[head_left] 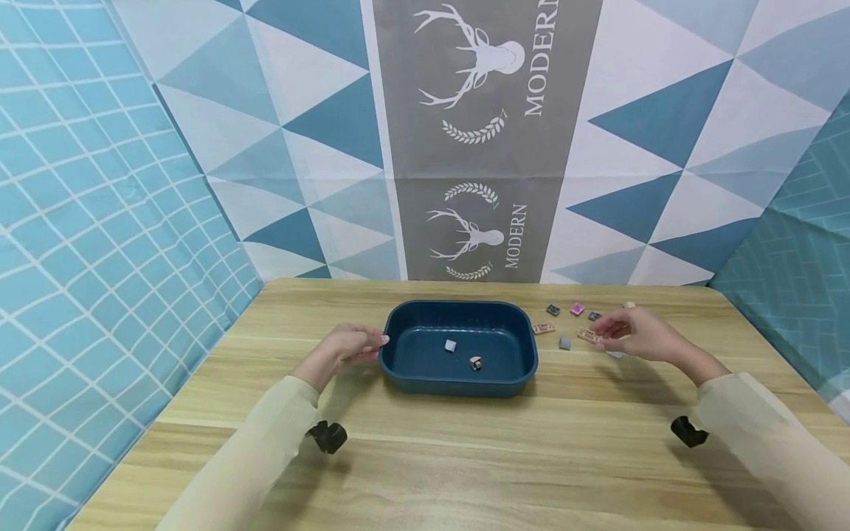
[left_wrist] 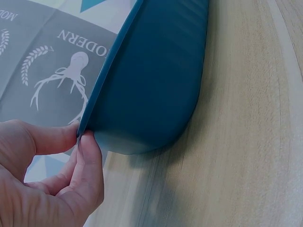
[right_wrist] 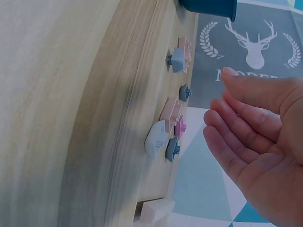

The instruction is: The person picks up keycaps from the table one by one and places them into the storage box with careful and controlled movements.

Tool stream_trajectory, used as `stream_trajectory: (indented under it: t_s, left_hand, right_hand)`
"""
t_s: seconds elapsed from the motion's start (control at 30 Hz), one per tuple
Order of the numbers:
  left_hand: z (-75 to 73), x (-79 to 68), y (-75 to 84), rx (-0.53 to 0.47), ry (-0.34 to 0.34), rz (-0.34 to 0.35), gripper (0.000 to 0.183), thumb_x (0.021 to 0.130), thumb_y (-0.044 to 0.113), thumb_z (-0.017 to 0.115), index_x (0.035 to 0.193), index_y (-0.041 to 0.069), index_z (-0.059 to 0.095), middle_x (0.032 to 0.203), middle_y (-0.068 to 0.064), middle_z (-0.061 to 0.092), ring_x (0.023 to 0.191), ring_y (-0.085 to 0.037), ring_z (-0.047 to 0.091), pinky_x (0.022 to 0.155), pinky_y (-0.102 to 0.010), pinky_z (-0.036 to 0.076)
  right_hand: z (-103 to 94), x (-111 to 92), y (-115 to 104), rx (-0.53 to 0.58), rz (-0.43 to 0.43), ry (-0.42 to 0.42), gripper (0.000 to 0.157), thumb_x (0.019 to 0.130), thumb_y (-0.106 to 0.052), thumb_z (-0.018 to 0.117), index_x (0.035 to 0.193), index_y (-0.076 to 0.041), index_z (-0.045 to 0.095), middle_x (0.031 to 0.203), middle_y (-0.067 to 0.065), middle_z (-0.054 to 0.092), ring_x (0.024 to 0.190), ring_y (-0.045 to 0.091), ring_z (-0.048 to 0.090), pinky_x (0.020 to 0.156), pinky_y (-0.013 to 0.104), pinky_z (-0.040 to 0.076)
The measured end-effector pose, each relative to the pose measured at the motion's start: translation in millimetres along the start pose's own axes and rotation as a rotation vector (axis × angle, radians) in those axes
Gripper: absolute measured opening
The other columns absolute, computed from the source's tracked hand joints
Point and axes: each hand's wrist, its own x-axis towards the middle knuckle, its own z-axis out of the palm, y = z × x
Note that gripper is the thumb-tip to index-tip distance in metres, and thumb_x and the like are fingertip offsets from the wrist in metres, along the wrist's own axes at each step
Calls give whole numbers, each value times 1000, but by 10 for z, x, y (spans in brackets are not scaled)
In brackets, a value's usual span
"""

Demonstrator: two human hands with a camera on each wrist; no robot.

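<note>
Head view | left hand pinches blue tray at its rim | right hand loosely uncurled near tan piece

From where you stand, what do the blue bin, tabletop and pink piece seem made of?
Blue bin: probably molded plastic, satin, judging by the soft sheen on its smooth walls. Tabletop: wood or wood-look laminate, low-sheen, with grain streaks. Pink piece: perhaps plastic, given its vivid color; too small to judge finish.
</note>
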Motion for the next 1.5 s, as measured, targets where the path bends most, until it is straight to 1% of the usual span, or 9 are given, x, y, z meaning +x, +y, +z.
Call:
stream_trajectory:
  t_s: [0.13,0.2,0.37,0.63,0.9,1.07,1.23,1.47,1.5]
  left_hand:
    - [3,8,0,1,2,4,34,94,11,61,124,-5,56,102,-6,62,81,-8,60,80,-20,58]
    - [2,9,-3,1,2,4,35,94,11,61,124,-5,56,104,-7,62,81,-8,60,82,-21,58]
    - [-8,4,-7,6,6,4,35,94,11,61,124,-5,56,107,-9,62,82,-9,60,82,-22,58]
    - [-10,-14,3,7,6,-6,34,94,12,62,123,-4,57,108,-10,63,79,-8,60,78,-19,58]
    - [-10,-7,-10,-2,-1,10,35,93,11,62,124,-5,56,106,-9,63,81,-8,61,78,-19,58]
    - [-8,-3,-10,-7,-1,13,35,93,11,62,124,-5,56,105,-9,63,80,-7,60,76,-18,58]
    - [-8,11,-8,-12,1,3,34,93,11,62,123,-4,56,102,-7,63,79,-7,61,78,-19,58]
    - [-14,20,-10,-14,-4,1,33,93,11,62,123,-4,57,104,-8,64,79,-7,61,77,-19,58]
    - [-14,23,-10,-13,-3,1,33,93,11,62,122,-4,57,104,-8,64,79,-8,61,76,-19,58]
  right_hand:
    - [-6,-9,31,-11,11,-7,26,81,-4,74,104,6,68,95,16,67,78,3,62,73,31,60]
    - [-6,-13,47,-16,10,-14,26,81,-3,74,104,6,68,96,17,68,79,7,64,74,32,60]
    - [1,-25,76,-24,8,-28,29,81,-6,75,105,5,66,99,19,69,85,21,66,76,37,59]
    - [26,-55,132,-50,47,-33,36,79,-5,76,109,9,63,101,21,68,89,30,66,77,39,59]
    - [21,-72,149,-58,71,-38,43,76,-3,77,113,12,61,102,23,67,91,32,65,79,42,58]
    - [22,-75,160,-68,100,-33,44,75,-4,78,113,11,61,100,22,66,91,32,65,79,43,58]
    - [35,-75,183,-78,126,-42,42,75,-4,78,111,10,62,99,21,67,89,30,65,77,40,58]
    - [45,-92,239,-91,107,-43,35,78,-7,77,105,10,63,93,18,68,84,27,65,73,38,59]
    - [46,-94,246,-97,107,-45,34,78,-8,76,104,10,64,92,18,68,83,26,65,72,36,59]
